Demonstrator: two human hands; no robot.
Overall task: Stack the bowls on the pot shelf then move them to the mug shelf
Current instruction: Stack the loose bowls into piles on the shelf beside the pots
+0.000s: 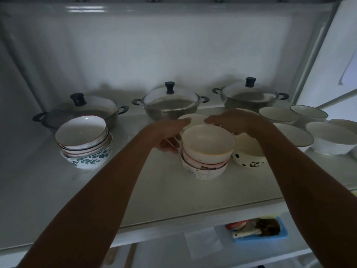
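Observation:
The pot shelf (pixel 135 186) holds three lidded pots at the back and many bowls in front. In the middle stands a stack of bowls (pixel 204 167) topped by a cream bowl with a yellow rim (pixel 208 142). My left hand (pixel 170 136) cups the left side of this stack, fingers curled against it. My right hand (pixel 231 120) lies palm down over the top bowl's far rim and over the panda bowl (pixel 249 160) beside it; its grip is hidden. A white bowl (pixel 193 118) sits just behind my hands. At the left is another stack (pixel 85 146) on a leaf-patterned bowl.
The pots are a left pot (pixel 81 109), a middle pot (pixel 170 105) and a right pot (pixel 251 95). Several white bowls (pixel 328 138) crowd the right end of the shelf. A blue tray (pixel 258 229) with utensils lies on the shelf below.

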